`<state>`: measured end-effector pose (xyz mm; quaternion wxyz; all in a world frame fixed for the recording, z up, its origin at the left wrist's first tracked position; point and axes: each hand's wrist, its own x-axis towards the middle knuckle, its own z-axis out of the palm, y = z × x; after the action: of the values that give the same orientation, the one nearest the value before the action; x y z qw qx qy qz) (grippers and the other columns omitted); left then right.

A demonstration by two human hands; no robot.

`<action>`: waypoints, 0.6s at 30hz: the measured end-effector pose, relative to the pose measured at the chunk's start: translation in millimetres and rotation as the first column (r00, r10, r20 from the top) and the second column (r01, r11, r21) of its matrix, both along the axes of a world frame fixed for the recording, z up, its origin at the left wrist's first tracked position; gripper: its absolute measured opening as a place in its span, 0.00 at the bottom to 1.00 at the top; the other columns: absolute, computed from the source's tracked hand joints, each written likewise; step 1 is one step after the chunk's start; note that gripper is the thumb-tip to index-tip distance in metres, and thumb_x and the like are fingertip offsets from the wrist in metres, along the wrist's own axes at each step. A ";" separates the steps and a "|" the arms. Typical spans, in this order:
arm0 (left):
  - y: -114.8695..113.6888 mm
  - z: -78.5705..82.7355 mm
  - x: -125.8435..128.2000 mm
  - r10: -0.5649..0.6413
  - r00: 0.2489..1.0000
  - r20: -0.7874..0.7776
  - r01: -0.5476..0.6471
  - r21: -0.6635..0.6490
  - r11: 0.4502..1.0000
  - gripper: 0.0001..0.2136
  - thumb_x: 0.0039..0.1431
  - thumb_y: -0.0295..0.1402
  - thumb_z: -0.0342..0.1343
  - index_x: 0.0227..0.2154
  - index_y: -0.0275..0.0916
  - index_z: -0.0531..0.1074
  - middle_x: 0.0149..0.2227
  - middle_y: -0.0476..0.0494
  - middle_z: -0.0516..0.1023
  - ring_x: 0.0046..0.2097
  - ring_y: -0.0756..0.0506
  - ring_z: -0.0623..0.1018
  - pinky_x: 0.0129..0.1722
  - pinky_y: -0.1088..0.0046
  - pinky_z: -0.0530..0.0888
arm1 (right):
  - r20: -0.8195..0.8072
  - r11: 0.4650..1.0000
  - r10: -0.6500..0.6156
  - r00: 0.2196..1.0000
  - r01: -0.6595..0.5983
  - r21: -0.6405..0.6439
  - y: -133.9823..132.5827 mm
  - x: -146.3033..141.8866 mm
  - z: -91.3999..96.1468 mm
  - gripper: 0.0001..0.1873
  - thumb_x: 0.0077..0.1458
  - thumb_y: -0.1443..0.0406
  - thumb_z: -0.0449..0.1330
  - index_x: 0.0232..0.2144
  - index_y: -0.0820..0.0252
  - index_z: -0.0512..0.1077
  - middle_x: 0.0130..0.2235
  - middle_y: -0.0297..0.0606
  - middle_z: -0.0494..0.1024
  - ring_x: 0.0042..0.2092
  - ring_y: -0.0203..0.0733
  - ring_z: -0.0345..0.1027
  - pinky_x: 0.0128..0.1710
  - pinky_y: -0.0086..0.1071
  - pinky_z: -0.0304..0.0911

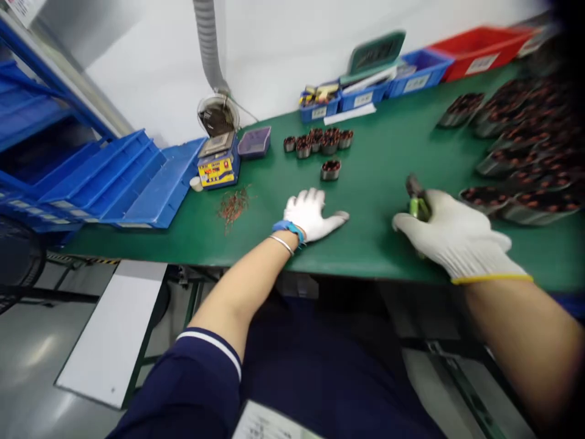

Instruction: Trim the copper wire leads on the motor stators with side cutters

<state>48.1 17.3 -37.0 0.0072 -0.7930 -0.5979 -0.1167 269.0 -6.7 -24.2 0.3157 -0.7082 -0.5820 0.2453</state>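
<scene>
My left hand (311,216), in a white glove, lies on the green table with its fingers spread and nothing in it. Just beyond its fingertips stands a single small metal-sided part with dark, copper-dotted top (330,170). A cluster of similar parts (315,143) sits farther back. On the right, my right hand (445,228), also gloved, is closed around green-handled pliers or cutters (415,198), whose dark head points away from me; blur hides the exact kind. Left of my left hand is a small heap of thin copper-coloured clippings (233,208).
Many larger metal-sided parts (539,158) crowd the right side. Along the back stand a red bin (484,52), blue bins (418,76) and a purple tray (255,142). A blue and yellow box (219,171) and blue trays (150,189) stand left. The table's near edge (356,271) runs before me.
</scene>
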 end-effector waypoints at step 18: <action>-54.5 -5.9 -142.4 0.315 0.881 0.354 -0.434 0.335 0.836 0.30 0.58 0.46 0.59 0.59 0.37 0.64 0.65 0.34 0.61 0.68 0.36 0.57 0.67 0.54 0.55 | 0.385 0.837 -0.021 0.923 -0.194 0.512 -11.6 -26.4 -14.5 0.31 0.54 0.56 0.57 0.53 0.76 0.72 0.55 0.58 0.72 0.58 0.56 0.65 0.57 0.40 0.58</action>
<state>-94.3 -37.2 -43.0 0.1080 -0.6148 -0.7000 -0.3469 242.6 -18.3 -38.7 0.3737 -0.5960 -0.7086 -0.0543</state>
